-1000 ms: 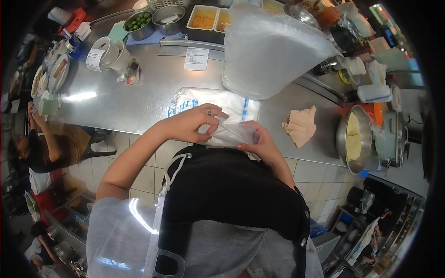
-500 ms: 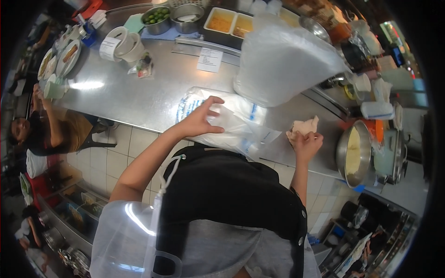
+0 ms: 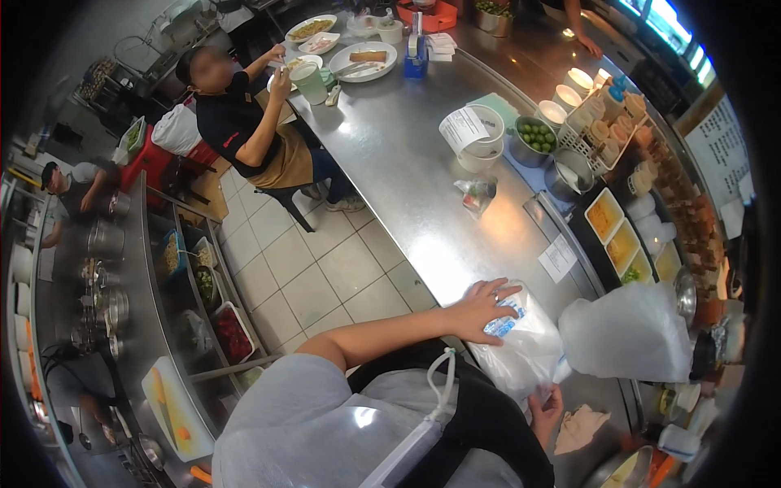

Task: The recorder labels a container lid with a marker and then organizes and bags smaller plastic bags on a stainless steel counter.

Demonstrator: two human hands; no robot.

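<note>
My left hand point(image 3: 482, 311) lies with its fingers spread on a flat pack of clear plastic bags point(image 3: 525, 346) with blue print, at the counter's near edge. At the pack's closer end my right hand point(image 3: 547, 413) has its fingers bent against the edge of the plastic, seemingly pinching it. A crumpled, pale beige piece point(image 3: 582, 427), perhaps cloth, rests on the counter beside that hand. Beyond the pack stands a large, puffed, whitish plastic bag point(image 3: 626, 333).
The steel counter point(image 3: 407, 171) runs away to the upper left, bearing white tubs point(image 3: 482, 138), a pot of green limes point(image 3: 534, 135) and plates of food point(image 3: 364, 62). A person point(image 3: 260, 122) sits at its far left side. A steel bowl point(image 3: 622, 470) stands lower right.
The view has swung left. My right hand has let go of the beige piece and moved to the plastic pack. My left hand now lies flatter on the pack.
</note>
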